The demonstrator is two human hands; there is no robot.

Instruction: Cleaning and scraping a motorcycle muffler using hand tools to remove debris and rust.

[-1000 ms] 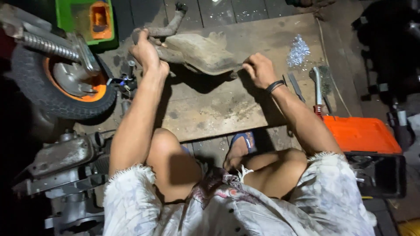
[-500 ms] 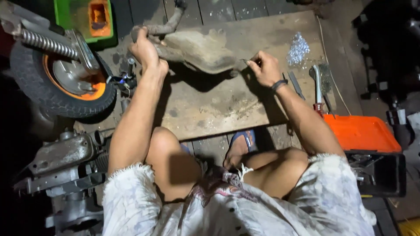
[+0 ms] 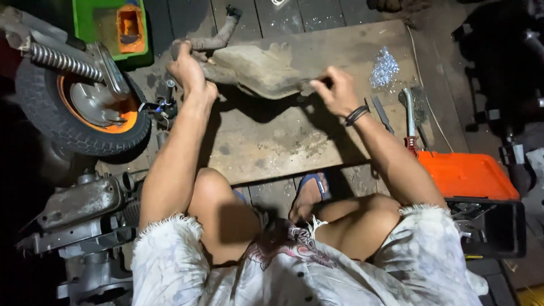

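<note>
At far left, a small wheel (image 3: 85, 107) with a black tyre and orange hub, a coiled spring (image 3: 59, 59) slanting across its top; above it, a green box (image 3: 90, 22) with an orange insert. Below the wheel, a grey metal engine casting (image 3: 79, 209) on the dark floor. Just right of the wheel, a cluster of small metal bits with a blue wire (image 3: 161, 107). Next, the left hand (image 3: 190, 71) — fingers curled tight around the narrow pipe end of a rusty, dust-coloured exhaust muffler (image 3: 260, 71), thumb side toward the wheel, forearm running down to a bare knee. Muffler lifted slightly over a worn wooden board (image 3: 266, 147), casting a dark shadow on it; bent pipe reaching up and away toward the dark planks at the top, fat body spanning the gap between both hands. Below the board, a foot in a blue sandal (image 3: 311, 190) and crossed bare legs in frayed white shorts. Further right, the right hand (image 3: 334, 90) — fingers pinched closed at the muffler's tapered right end, a black band on the wrist; whether anything small sits between the fingertips cannot be told. Beyond it, a scatter of shiny metal shavings (image 3: 385, 68) on the board's upper right corner. Beside that, a flat file (image 3: 382, 113) and a wire brush with a red grip (image 3: 411, 113). At far right, an orange toolbox lid (image 3: 464, 175) over a black open tray, near the right knee.
</note>
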